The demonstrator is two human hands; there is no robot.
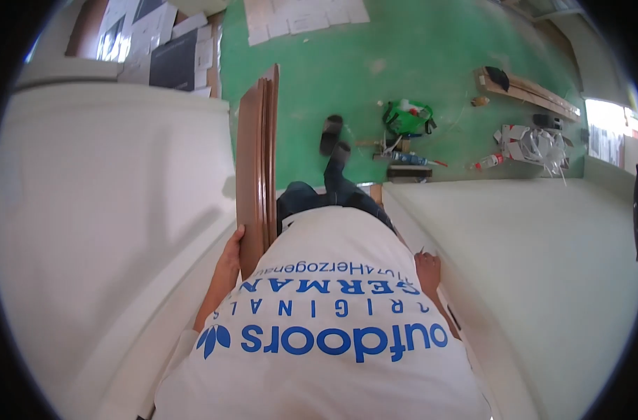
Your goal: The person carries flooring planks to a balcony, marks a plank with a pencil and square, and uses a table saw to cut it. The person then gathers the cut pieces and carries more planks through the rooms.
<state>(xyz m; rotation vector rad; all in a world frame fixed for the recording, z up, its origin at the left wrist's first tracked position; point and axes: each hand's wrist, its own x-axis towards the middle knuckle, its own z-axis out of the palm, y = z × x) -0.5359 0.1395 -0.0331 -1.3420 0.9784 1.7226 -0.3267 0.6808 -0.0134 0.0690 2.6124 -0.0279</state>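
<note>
Long brown trim boards (251, 168), several in one bundle, stand along my left side and reach forward over the green floor. My left hand (230, 255) is closed on their near part, with the fingers partly hidden behind them. Down at my right side, next to a white wall, my right hand (428, 271) is closed. A thin dark tip pokes out above its fingers; what it belongs to is too small to make out.
White walls flank me, the left wall (116, 182) and the right wall (529, 238). On the green floor (312, 77) lie a green bag (407, 117), a blue caulking gun (406, 159), a bottle (487, 162), an opened carton (518, 143) and long wooden boards (532, 93). Cardboard sheets (301, 15) cover the far floor.
</note>
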